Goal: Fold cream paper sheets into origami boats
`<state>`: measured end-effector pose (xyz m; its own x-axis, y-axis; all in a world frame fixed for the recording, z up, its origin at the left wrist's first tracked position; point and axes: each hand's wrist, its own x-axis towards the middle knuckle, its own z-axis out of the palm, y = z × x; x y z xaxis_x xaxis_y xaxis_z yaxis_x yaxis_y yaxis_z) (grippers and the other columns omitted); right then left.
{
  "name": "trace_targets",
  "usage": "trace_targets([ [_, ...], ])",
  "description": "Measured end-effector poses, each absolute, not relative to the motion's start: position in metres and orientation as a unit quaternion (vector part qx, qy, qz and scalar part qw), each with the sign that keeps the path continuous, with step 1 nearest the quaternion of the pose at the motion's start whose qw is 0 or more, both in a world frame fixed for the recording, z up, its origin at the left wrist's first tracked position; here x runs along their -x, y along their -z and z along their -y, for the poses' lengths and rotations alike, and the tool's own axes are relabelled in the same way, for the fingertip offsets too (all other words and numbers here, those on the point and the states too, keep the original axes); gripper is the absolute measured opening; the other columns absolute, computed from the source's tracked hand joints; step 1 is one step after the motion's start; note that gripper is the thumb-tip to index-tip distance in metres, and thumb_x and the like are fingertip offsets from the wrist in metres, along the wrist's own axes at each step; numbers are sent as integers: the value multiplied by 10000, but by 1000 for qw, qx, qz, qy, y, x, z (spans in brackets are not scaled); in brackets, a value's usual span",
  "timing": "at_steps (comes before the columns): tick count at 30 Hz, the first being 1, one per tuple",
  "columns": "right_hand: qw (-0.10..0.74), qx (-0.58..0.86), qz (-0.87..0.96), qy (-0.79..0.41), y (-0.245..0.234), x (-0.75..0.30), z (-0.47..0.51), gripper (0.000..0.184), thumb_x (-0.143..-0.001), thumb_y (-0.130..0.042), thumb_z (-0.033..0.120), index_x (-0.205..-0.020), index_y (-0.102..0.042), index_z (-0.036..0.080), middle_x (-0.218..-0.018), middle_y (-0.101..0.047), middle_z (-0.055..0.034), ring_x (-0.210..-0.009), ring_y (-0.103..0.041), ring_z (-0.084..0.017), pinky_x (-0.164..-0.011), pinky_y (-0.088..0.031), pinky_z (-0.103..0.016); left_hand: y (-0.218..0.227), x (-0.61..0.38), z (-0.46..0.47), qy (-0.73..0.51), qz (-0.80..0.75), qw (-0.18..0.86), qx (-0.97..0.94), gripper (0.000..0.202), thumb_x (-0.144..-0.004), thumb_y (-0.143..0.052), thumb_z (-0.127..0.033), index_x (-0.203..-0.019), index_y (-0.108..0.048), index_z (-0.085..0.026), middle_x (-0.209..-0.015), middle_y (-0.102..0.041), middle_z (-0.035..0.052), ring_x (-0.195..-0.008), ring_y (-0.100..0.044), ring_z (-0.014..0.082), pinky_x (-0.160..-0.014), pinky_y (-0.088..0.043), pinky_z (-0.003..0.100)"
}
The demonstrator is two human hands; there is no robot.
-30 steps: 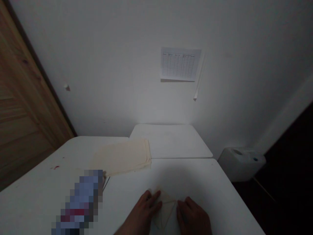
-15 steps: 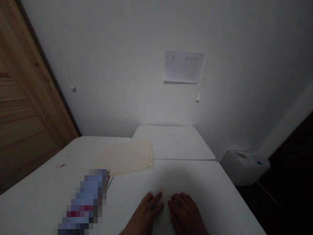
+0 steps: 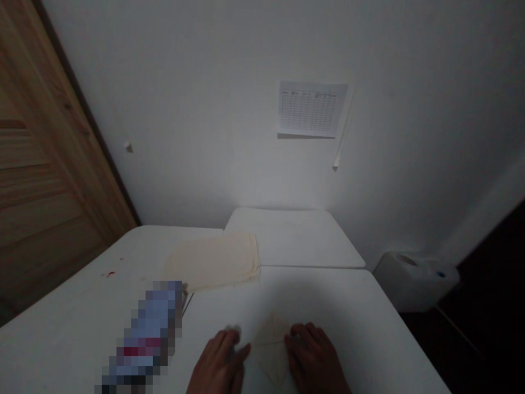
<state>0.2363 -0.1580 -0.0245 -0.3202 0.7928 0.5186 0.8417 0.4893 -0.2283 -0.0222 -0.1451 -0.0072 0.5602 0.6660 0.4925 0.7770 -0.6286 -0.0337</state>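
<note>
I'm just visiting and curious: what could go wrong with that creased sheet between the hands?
The creased sheet might skew: the right hand touches its right side, while the left hand is at its left corner, contact unclear.
In this dim light its creases look faint, so one could be misjudged.
The stack of pale sheets has uneven edges; a bump could shift it.

Dim light leaves a soft shadow on the white table [image 3: 377,334]

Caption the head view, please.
Left hand and right hand flank a creased pale sheet on a white table.
</note>
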Motion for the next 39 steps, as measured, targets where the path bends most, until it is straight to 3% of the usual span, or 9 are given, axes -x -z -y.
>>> trace_targets([
  [5, 297, 495, 815, 55, 22, -236, 157, 190, -849, -560, 169, -1009, -606, 261, -985, -642, -23, -863, -550, -205, -790, -402, -341, 10, 24, 148, 260, 423, 76, 864, 348, -813, -485, -63, -1060, -666, -230, -1083, -633, 101, -964, -632, 238, -802, -579, 350],
  [13, 310, 491, 812, 68, 22, -234, 157, 221, -820, -545, 154, -1010, -599, 253, -992, -639, -30, -862, -552, -211, -795, -407, -344, 28, -7, 131, 267, 361, 32, 893, 482, -849, -462, -73, -1308, -511, -212, -1370, -532, 106, -1244, -508, 266, -1003, -486, 400],
  [21, 332, 476, 808, 102, 32, -234, 152, 176, -815, -545, 182, -968, -604, 247, -911, -660, -17, -809, -554, -207, -766, -398, -333, 24, -32, 111, 219, 365, -8, 905, 479, -790, -513, -40, -1232, -589, -208, -1328, -581, 78, -1200, -544, 281, -989, -500, 432],
  [29, 321, 474, 809, 133, 33, -231, 152, 232, -810, -534, 144, -1007, -595, 250, -1099, -693, 9, -869, -580, -217, -824, -396, -361, 10, -35, 112, 192, 357, -47, 913, 447, -765, -484, 18, -1164, -600, -146, -1376, -530, 106, -1225, -514, 272, -1006, -483, 418],
  [33, 295, 484, 814, 130, 33, -233, 153, 231, -787, -551, 145, -986, -590, 255, -1159, -678, 23, -890, -584, -228, -824, -394, -373, 4, -38, 109, 189, 359, -71, 911, 400, -798, -470, 21, -1132, -606, -151, -1371, -535, 105, -1209, -521, 269, -1009, -474, 436],
  [39, 269, 482, 824, 127, 27, -231, 152, 356, -763, -578, 159, -1106, -568, 249, -1208, -657, 11, -915, -586, -230, -831, -382, -373, 5, -40, 108, 189, 367, -85, 907, 346, -810, -490, -11, -1090, -620, -168, -1371, -538, 93, -1190, -534, 277, -996, -482, 456],
])
